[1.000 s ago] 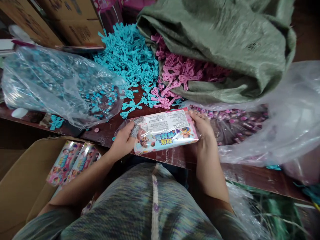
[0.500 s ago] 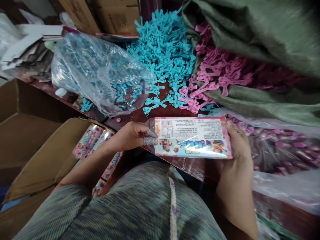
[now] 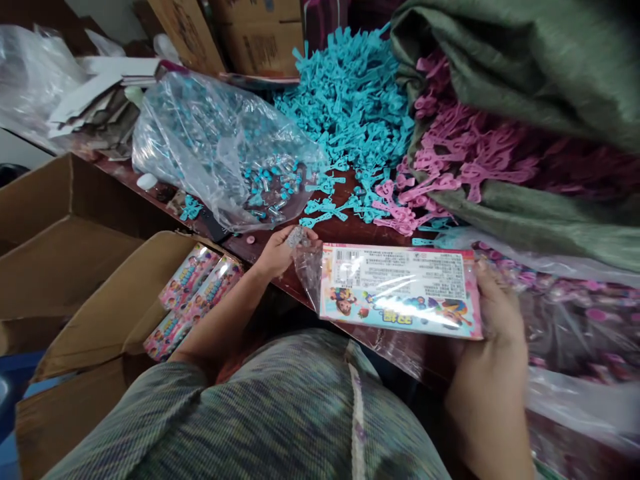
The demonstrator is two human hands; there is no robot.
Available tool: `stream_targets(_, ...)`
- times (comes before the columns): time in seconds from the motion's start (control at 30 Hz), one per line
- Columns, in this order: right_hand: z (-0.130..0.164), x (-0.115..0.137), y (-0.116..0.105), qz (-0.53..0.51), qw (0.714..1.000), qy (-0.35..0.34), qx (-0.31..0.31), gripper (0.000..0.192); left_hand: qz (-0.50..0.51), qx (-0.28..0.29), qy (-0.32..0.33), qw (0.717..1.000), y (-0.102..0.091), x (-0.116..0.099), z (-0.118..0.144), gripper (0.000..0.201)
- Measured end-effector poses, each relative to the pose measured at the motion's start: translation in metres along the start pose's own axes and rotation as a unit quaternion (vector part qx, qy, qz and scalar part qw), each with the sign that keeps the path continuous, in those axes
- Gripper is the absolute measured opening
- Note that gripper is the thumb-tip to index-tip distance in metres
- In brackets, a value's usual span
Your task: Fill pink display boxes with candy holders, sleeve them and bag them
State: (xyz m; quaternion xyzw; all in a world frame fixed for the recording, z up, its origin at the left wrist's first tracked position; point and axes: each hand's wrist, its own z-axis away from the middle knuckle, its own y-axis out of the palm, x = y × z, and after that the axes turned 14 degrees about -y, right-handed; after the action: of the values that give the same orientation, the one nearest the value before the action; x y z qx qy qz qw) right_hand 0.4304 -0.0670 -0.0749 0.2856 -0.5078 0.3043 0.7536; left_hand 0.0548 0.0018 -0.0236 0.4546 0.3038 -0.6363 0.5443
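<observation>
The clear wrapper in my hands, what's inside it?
A printed package, its text and cartoon figures showing through the clear wrapper. Its underside and anything within it are covered.

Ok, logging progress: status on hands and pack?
Left hand pinching clear wrapper at loose end. Right hand holding printed pack by opposite end. No item on top.

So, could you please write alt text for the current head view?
The right hand holds a cartoon-printed packet by one end while the left hand touches its clear wrapper. Beyond lie turquoise plastic pieces and pink ones spilling from a green sack.
</observation>
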Motion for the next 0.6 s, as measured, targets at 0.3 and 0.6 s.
stream_targets(0.3,-0.001,-0.009,-0.005,0.026,0.999,0.007,-0.035,0.046,0.016,0.089,-0.049,0.995,-0.009,-0.012,0.028,0.084)
stream_targets(0.6,0.003,-0.009,0.002,-0.017,0.999,0.005,-0.036,0.041,-0.151,-0.005,0.080,0.985,0.006,-0.008,0.045,0.030)
